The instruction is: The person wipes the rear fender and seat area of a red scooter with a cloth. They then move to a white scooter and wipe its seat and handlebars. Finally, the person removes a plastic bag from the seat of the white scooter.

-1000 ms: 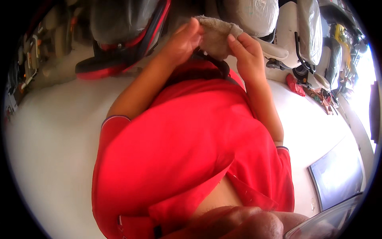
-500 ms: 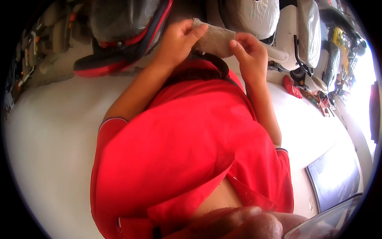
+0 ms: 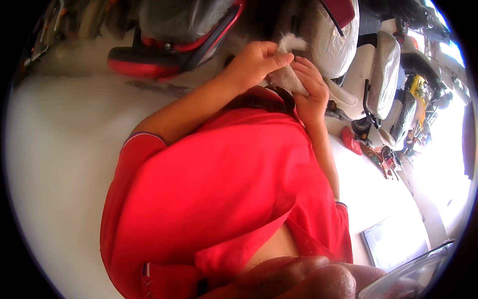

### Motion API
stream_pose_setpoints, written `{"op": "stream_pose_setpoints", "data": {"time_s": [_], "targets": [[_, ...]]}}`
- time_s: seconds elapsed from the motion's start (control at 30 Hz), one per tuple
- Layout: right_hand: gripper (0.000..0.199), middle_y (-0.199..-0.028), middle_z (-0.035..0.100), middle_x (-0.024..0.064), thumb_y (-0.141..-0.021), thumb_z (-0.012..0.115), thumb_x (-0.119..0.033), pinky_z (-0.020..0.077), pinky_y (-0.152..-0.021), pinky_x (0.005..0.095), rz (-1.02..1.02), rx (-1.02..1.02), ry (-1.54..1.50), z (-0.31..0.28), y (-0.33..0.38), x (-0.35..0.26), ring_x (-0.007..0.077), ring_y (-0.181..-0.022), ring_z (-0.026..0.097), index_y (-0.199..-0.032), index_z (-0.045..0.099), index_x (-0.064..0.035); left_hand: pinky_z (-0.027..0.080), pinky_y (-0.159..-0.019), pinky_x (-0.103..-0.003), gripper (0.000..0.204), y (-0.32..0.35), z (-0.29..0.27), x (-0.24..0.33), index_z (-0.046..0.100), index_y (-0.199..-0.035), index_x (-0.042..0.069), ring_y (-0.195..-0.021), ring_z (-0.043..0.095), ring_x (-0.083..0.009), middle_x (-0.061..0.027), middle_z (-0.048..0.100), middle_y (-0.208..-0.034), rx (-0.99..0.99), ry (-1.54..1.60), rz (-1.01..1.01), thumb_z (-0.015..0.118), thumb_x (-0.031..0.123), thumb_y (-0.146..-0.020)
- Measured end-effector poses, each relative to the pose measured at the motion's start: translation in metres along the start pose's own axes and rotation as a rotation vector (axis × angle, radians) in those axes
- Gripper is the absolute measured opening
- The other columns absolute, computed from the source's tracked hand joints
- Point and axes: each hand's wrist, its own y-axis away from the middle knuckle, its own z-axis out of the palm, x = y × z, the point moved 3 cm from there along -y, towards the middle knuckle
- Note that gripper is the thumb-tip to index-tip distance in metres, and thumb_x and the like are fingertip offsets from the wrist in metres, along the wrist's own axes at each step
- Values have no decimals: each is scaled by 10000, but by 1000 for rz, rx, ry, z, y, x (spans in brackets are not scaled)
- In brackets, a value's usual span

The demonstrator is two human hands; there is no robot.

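Note:
A small grey-beige cloth point(image 3: 288, 74) with a frayed white end sits between both of my hands, held in front of my red shirt point(image 3: 224, 199). My left hand point(image 3: 254, 61) pinches its upper part with thumb and fingers. My right hand point(image 3: 311, 89) grips its lower right side, fingers curled around it. Both hands are close together, almost touching. Most of the cloth is hidden inside the hands.
A red and black wheeled vehicle point(image 3: 174, 42) wrapped in clear plastic stands ahead. White seats and scooters point(image 3: 373, 79) in plastic line the right side. A pale floor point(image 3: 55, 149) spreads to the left. A flat grey panel point(image 3: 393, 241) lies at lower right.
The cloth was spread flat between my hands; now it is bunched up and my hands have come closer together and moved slightly lower and right.

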Motion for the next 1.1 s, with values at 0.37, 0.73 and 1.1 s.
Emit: {"op": "stream_pose_setpoints", "data": {"time_s": [0.37, 0.73, 1.1], "targets": [[344, -1211, 597, 168, -968, 539, -113, 471, -959, 379, 659, 391, -965, -1, 8, 3, 257, -1102, 593, -1238, 506, 97, 353, -1052, -321, 498, -12, -37, -9, 423, -1392, 35, -1247, 469, -186, -132, 544, -1300, 125, -288, 322, 557, 283, -981], [332, -1077, 639, 104, -962, 584, -199, 511, -827, 312, 755, 323, -1105, 12, 8, 8, 177, -967, 616, -1179, 573, 52, 480, -825, -276, 390, -19, -30, -34, 546, -1236, -16, -923, 578, -109, -49, 632, -1007, -397, -362, -1, 663, 88, -879], [202, -1056, 647, 115, -958, 537, -89, 541, -817, 326, 956, 124, -1328, 21, 9, 24, 187, -922, 647, -1116, 565, 34, 476, -802, -245, 220, -38, -36, -41, 609, -1024, 24, -879, 586, -90, -6, 636, -937, 81, -400, 282, 711, 83, -838]]}}
